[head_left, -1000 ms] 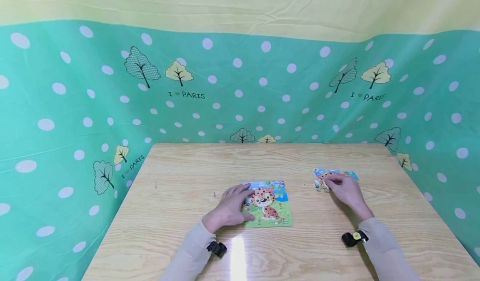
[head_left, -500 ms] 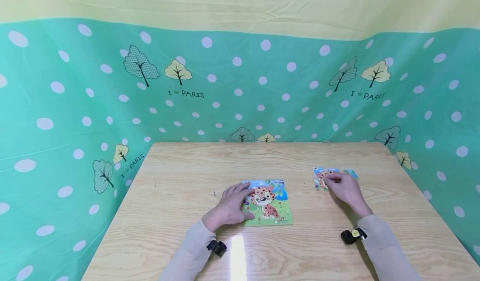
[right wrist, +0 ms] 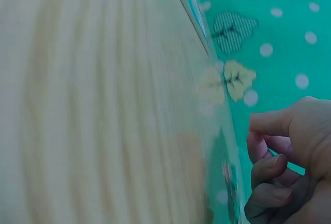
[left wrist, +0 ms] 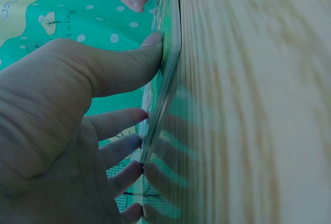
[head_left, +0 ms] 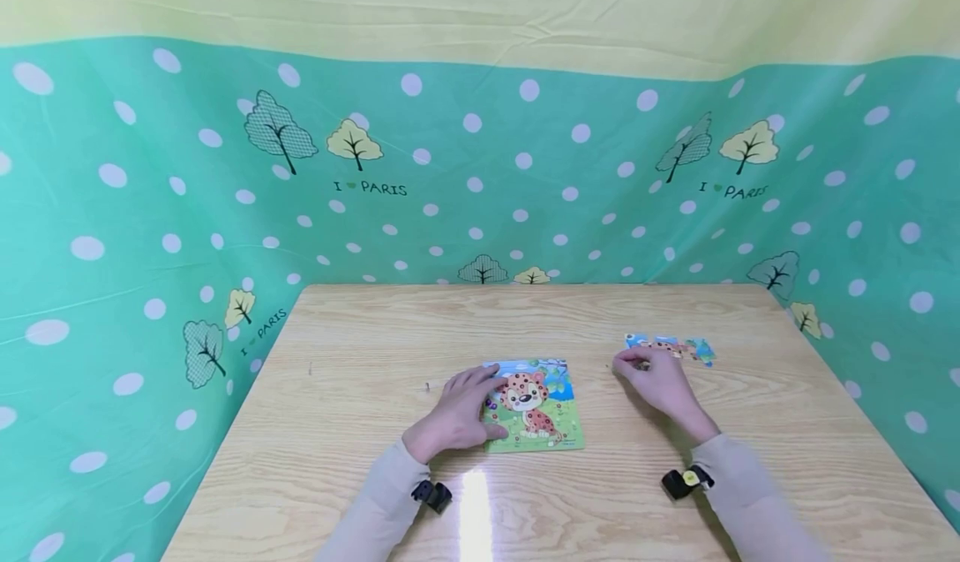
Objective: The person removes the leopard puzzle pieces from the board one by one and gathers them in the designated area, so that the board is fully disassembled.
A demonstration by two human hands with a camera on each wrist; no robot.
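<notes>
Closest to me are two pale sleeves, each with a small black wrist camera at the cuff, and beside the left one a bright streak of light shines on the wooden table

A little farther in, the left hand lies at the left side of a square leopard picture board, which sits flat near the middle of the table. Its fingers are spread fairly straight; the thumb rests on the board by its lower left corner and the other fingertips touch along the upper left

Off to the right, well apart from the board, is the right hand, its fingers curled and the thumb near the index finger; I can't tell whether anything is pinched there. Just beyond it, partly hidden by it, lie some puzzle pieces in blue, green and spotted orange

Past the table's far edge hangs a green curtain with white dots, printed trees and a pale yellow band above
</notes>
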